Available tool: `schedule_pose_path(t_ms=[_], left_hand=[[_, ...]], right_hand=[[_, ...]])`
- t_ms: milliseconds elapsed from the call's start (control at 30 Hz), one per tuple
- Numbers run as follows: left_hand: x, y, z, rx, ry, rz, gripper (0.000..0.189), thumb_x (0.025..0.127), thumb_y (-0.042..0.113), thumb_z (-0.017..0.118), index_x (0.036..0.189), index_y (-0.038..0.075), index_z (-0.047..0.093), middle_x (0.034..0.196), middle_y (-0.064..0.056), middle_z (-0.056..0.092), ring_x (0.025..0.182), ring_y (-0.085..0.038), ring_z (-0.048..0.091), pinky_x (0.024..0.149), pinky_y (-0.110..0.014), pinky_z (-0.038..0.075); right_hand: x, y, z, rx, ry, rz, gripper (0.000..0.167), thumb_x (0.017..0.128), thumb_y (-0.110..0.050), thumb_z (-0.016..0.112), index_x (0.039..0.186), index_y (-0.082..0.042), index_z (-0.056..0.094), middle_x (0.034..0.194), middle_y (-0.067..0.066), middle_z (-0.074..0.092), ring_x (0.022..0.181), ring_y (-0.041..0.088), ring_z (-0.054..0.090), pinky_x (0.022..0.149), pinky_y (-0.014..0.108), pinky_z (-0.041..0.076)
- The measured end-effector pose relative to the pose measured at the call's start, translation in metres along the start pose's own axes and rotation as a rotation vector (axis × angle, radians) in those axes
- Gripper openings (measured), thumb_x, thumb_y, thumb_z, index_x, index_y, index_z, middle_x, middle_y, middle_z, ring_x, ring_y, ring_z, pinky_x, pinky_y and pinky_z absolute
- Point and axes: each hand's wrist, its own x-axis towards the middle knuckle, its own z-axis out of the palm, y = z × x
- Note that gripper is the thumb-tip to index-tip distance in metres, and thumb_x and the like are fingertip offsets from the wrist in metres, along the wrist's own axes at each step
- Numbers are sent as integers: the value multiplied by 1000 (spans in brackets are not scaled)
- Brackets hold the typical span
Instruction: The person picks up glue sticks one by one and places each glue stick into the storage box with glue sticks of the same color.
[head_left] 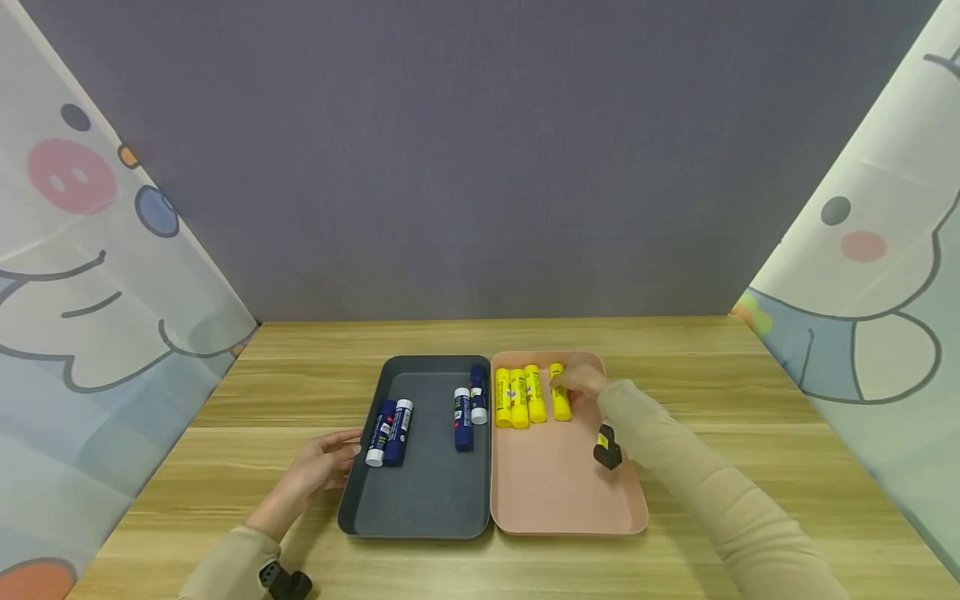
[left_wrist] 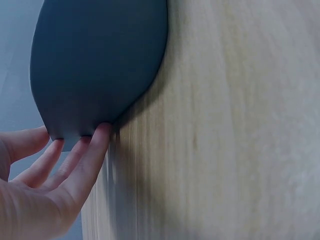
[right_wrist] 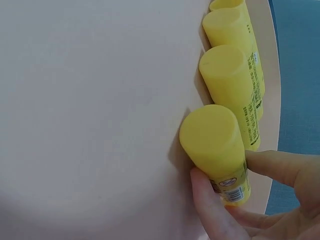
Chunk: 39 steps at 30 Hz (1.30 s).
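In the head view, my right hand [head_left: 583, 377] is at the back of the pink tray [head_left: 558, 492], pinching a yellow glue stick [head_left: 561, 406] between thumb and fingers. The right wrist view shows this glue stick [right_wrist: 212, 137] lying in the tray, its round end towards the camera. Three more yellow glue sticks [head_left: 519, 400] lie side by side to its left. My left hand [head_left: 318, 467] is at the left side of the dark grey tray [head_left: 423, 504], and its extended fingertips [left_wrist: 102, 131] touch the tray's outer wall.
Several blue glue sticks with white ends lie in the grey tray, one pair [head_left: 388, 433] at left, another [head_left: 471, 408] at right. Both trays stand side by side on a wooden table [head_left: 225, 417]. A grey panel [head_left: 487, 167] rises behind, with cartoon-printed sheets [head_left: 840, 275] at the sides.
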Motion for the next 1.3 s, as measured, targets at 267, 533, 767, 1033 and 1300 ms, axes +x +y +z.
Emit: schedule_pose_path(t_ms=[267,533,767,1033,1300], left_hand=[[0,0,1,7,24,-11,47,87,9,51,127,-10,37,100,-13,61,79,-18,61,68,-37,49],[-1,1,1,14,38,-18,47,87,9,52,128,-10,37,102,-15,60,80,-19,61,69,-38,49],[-2,3,1,24,37,-10,46,88,9,51,127,-10,37,104,-18,59,82,-20,61,69,-38,49],[-2,3,3,104,63,1,43,87,8,51,125,-9,42,103,-19,58,84,-24,60,70,-41,49],[-2,6,1,179,56,63,40,86,4,51,122,-12,43,104,-26,57,81,-24,62,66,-38,50]], right_hand=[[-6,-2,-2,47,1,6,31,78,-10,62,104,6,57,69,13,61,61,24,62,55,33,51],[-16,-5,-11,94,-73,-97,42,83,-8,55,121,9,46,68,12,56,58,22,57,61,34,50],[-27,-5,-20,145,-148,-177,47,88,-9,49,126,14,34,106,28,50,82,35,59,69,38,50],[-41,-2,-28,152,-164,-198,47,89,-11,48,127,12,33,107,32,50,78,38,59,65,39,51],[-60,9,-36,149,-143,-274,42,87,-9,51,122,12,39,103,28,51,71,35,58,63,40,51]])
